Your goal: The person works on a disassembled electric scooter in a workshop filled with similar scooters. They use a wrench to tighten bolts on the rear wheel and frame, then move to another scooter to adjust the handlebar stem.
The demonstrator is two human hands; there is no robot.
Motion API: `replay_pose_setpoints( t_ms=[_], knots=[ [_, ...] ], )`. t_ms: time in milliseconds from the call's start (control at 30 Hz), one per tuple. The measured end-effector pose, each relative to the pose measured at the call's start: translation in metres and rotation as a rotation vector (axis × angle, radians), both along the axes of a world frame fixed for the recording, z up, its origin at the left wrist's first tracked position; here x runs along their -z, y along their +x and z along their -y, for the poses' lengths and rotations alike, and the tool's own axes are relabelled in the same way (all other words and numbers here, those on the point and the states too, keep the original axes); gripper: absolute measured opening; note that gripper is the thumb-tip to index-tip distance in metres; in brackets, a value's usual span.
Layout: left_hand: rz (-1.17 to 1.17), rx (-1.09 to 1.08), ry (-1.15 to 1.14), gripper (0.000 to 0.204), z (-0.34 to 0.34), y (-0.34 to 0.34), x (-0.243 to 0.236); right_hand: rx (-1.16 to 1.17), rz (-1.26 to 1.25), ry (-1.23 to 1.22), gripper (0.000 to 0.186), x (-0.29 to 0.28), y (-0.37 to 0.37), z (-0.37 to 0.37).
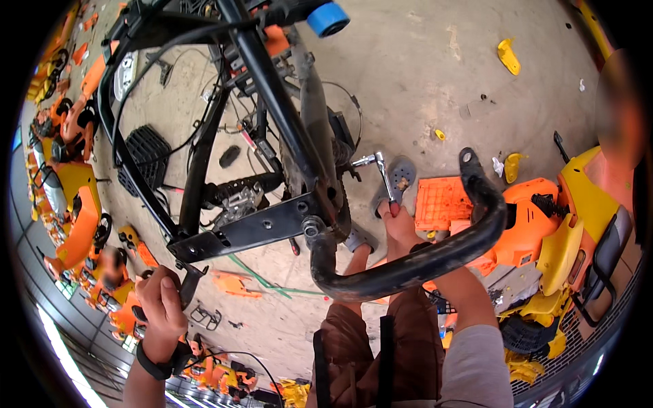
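A black motorcycle frame stands tilted before me, with a black flat crossplate at its near end. My left hand is closed round a dark bracket below the plate's left corner. In my closed right hand is a ratchet wrench with a red handle, and its socket end points left toward the frame's lower right side. Whether the socket sits on a bolt I cannot tell. A bent black tube curves from the plate across my right forearm and partly hides it.
Orange and yellow body panels are heaped at right beside an orange tray. Yellow plastic pieces lie about the concrete floor. A black grille is beyond the frame's left side. Rows of orange-yellow motorcycles line the left.
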State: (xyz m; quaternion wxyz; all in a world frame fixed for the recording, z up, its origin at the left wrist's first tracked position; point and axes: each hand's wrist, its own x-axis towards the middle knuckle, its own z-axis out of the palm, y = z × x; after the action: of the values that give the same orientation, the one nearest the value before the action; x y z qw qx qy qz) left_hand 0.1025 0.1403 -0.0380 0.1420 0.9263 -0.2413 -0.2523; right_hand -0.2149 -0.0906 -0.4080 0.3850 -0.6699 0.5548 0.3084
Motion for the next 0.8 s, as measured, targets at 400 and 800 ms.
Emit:
replay_pose_setpoints(
  t_ms=[400,800],
  knots=[
    [0.057,-0.040,-0.026,0.037,-0.007,-0.005,0.004,-0.095,-0.003,0.305,0.035,-0.015,0.051,0.031],
    [-0.009,-0.116,0.014,0.037,-0.015,-0.008,0.001,0.005,-0.142,0.612,0.030,-0.076,0.104,0.070]
  ],
)
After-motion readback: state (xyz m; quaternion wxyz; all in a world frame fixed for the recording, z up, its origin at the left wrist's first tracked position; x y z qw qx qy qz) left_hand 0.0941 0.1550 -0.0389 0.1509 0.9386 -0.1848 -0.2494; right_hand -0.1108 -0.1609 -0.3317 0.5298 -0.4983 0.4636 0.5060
